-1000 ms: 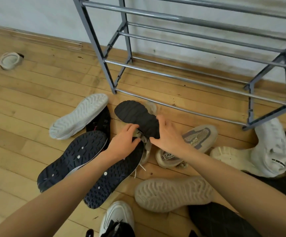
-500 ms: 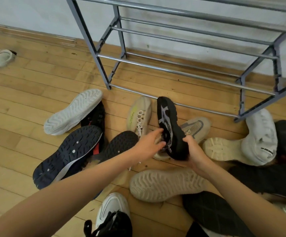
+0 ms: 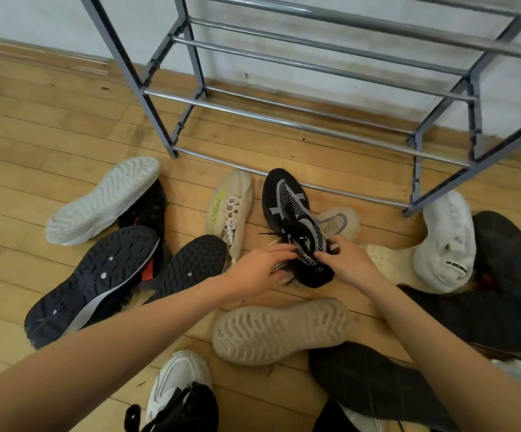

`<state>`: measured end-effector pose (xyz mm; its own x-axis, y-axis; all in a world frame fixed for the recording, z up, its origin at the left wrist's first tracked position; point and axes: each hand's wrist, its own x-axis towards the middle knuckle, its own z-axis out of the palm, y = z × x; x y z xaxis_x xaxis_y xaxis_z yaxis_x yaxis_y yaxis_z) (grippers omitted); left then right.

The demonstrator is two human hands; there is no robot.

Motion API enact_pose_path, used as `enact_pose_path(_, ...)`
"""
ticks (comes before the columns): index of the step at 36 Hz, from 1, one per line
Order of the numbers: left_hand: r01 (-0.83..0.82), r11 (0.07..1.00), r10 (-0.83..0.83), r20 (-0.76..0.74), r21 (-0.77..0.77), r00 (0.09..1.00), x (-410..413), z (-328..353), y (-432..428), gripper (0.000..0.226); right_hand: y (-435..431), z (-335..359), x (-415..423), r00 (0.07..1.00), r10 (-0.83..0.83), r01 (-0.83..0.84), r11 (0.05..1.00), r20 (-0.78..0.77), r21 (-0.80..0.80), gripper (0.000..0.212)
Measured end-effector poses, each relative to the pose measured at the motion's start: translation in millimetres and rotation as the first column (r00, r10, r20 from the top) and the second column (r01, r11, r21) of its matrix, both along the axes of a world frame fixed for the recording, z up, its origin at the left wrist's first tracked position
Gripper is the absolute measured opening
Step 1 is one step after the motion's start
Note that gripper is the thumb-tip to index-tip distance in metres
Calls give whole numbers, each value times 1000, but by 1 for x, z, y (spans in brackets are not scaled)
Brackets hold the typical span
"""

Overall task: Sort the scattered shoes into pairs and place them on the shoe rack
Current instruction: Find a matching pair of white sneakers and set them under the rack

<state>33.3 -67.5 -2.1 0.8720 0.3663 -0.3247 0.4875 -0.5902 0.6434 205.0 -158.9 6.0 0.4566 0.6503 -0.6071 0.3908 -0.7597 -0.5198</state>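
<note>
Both hands are on the same shoe: left hand (image 3: pixel 259 269) and right hand (image 3: pixel 349 263) have their fingers curled around the heel end of a black sneaker (image 3: pixel 290 219) with grey mesh panels, one hand on each side. It's right side up, toe pointing at the shoe rack (image 3: pixel 284 123), and sits over a beige mesh shoe (image 3: pixel 338 222); can't tell if it's actually resting on that one. The rack is just past the toe, against the wall, with bare metal bars. Everything else is spread around on the wooden floor (image 3: pixel 50 145): a cream shoe (image 3: pixel 231 210) with a yellow stripe just left of the black one, a white sole (image 3: pixel 103 201) facing up, a navy sole (image 3: pixel 97 282) and a black sole (image 3: pixel 193 263) under the left forearm, a tan sole (image 3: pixel 281 332) between the arms, and a white shoe (image 3: pixel 446 241) off to the right by the rack's leg.
</note>
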Motion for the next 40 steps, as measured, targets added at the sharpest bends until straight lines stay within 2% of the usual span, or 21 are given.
enact_pose_path(3,-62,997,62,-6,46,998,-17,3,5,39,4,0,6,997,75,-74,996,33,-46,41)
enact_pose_path(5,-117,980,122,-22,163,992,-34,4,10,37,6,1,10,997,62,-64,997,-45,-40,37)
enact_pose_path(7,-170,939,195,-56,298,979,-51,5,19,45,7,2,13,991,13,-15,1000,-136,-14,35)
enact_pose_path(9,-221,909,289,-152,355,945,-67,10,24,62,5,3,14,984,-13,17,1000,-175,19,33)
enact_pose_path(13,-251,880,400,-342,403,850,-90,13,24,94,-2,4,6,965,-81,111,988,-249,111,33)
enact_pose_path(16,-239,878,417,-419,415,807,-105,2,19,103,-5,2,-6,942,-114,169,973,-316,155,37)
enact_pose_path(19,-245,867,432,-411,434,802,-110,-5,17,106,-8,-2,-17,877,-150,216,972,-457,95,41)
enact_pose_path(24,-282,886,431,-431,368,793,-107,-7,18,113,-6,-8,-33,814,-189,212,977,-549,-23,44)
enact_pose_path(31,-420,872,483,-297,253,824,-116,4,31,110,-2,-19,-31,915,-136,143,990,-380,-10,36)
enact_pose_path(34,-488,857,513,-188,162,838,-110,18,39,108,0,-20,-31,970,-72,75,997,-231,2,46)
enact_pose_path(36,-522,847,532,-129,104,837,-105,26,46,107,3,-17,-33,996,-44,46,999,-72,20,54)
enact_pose_path(38,-566,824,567,-76,35,820,-99,31,52,104,7,-9,-37,994,-42,26,988,104,149,50)
enact_pose_path(40,-613,789,612,-33,-47,790,-94,34,57,103,11,4,-46,978,-44,-28,942,204,334,37)
